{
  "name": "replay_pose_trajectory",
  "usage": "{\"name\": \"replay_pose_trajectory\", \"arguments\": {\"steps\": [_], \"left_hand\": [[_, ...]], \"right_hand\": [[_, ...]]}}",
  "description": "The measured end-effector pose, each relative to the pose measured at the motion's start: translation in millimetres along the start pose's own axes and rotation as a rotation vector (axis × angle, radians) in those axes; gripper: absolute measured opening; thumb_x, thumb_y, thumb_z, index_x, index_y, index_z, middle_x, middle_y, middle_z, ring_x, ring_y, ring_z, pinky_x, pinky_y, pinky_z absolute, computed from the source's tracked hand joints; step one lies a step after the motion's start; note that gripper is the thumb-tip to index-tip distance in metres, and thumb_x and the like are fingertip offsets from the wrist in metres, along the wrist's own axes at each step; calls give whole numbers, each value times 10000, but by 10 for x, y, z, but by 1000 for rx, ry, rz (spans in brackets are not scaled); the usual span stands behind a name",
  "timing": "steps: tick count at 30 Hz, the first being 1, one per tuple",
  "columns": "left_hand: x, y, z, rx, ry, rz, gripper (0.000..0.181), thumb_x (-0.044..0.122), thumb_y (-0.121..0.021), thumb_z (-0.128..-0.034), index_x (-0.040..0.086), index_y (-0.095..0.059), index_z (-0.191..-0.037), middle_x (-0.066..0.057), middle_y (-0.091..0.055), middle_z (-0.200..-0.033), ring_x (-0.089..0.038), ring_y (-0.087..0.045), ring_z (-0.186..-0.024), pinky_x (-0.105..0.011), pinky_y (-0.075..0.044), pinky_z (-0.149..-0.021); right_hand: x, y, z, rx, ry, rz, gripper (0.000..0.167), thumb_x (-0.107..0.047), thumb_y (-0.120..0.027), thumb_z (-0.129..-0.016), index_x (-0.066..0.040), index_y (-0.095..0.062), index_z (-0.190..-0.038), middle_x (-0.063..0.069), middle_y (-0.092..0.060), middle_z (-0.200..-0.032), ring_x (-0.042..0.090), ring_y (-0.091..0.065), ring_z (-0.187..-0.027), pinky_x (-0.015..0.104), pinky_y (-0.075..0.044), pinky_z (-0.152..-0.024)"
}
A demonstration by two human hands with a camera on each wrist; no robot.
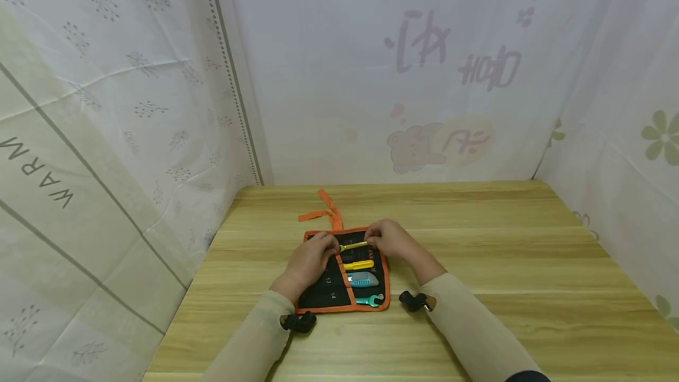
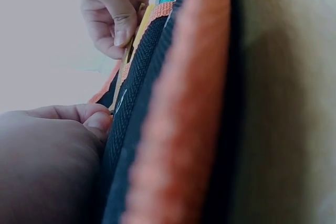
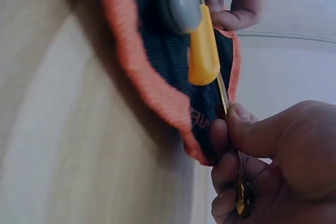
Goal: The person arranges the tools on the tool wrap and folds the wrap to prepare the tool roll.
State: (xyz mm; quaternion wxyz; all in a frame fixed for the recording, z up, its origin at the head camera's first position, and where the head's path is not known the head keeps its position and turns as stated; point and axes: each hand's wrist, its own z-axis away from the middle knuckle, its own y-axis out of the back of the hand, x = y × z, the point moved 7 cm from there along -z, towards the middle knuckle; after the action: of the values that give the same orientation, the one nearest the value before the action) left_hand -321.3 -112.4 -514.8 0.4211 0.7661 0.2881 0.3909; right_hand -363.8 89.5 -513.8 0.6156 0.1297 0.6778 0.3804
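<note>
A black tool pouch (image 1: 318, 293) with orange edging lies unrolled on the table. My right hand (image 1: 389, 239) pinches a slim gold-coloured wrench (image 1: 354, 246) between thumb and fingers, above the pouch's top row. In the right wrist view one end of the wrench (image 3: 241, 200) shows below the fingers. The other end points at the pocket edge, where my left hand (image 1: 312, 257) pinches the pouch fabric with thumb and forefinger. Whether that tip is inside the pocket is hidden. Below it, a yellow-handled tool (image 1: 359, 264), a teal utility knife (image 1: 363, 279) and a green wrench (image 1: 369, 300) sit in pockets.
Orange tie straps (image 1: 330, 208) extend from the pouch's far edge. The wooden table (image 1: 504, 252) stretches to the right and back, bounded by printed curtains (image 1: 339, 75). A small black wrist camera (image 1: 414, 300) sticks out from each sleeve.
</note>
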Motion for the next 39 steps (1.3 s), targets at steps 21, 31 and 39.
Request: {"name": "replay_pose_trajectory", "arguments": {"steps": [21, 31, 39], "left_hand": [[-56, -20, -39, -25, -44, -22, 48, 193, -675, -1035, 229, -675, -1003, 90, -523, -968, -51, -462, -650, -249, -444, -579], [-126, 1, -29, -40, 41, 48, 105, 210, -758, -990, 235, -697, -1072, 86, -626, -1046, -96, -637, -881, -327, -563, -777], [-209, 77, -24, 11, 126, -13, 130, 306, -842, -918, 234, -777, -1005, 68, -708, -1064, -201, -666, -1057, -429, -556, -944]], "right_hand": [[8, -136, -203, -81, -57, -27, 189, -52, -651, -1032, -76, -732, -864, 39, -668, -757, 158, -557, -639, 283, -446, -563], [72, -120, -203, -154, 62, 11, 63, -88, -707, -1015, -113, -745, -970, -18, -690, -854, 158, -607, -759, 336, -509, -699], [102, -79, -156, -140, 97, -4, 82, -42, -745, -973, -123, -749, -987, -25, -681, -914, 159, -627, -857, 375, -543, -798]]}}
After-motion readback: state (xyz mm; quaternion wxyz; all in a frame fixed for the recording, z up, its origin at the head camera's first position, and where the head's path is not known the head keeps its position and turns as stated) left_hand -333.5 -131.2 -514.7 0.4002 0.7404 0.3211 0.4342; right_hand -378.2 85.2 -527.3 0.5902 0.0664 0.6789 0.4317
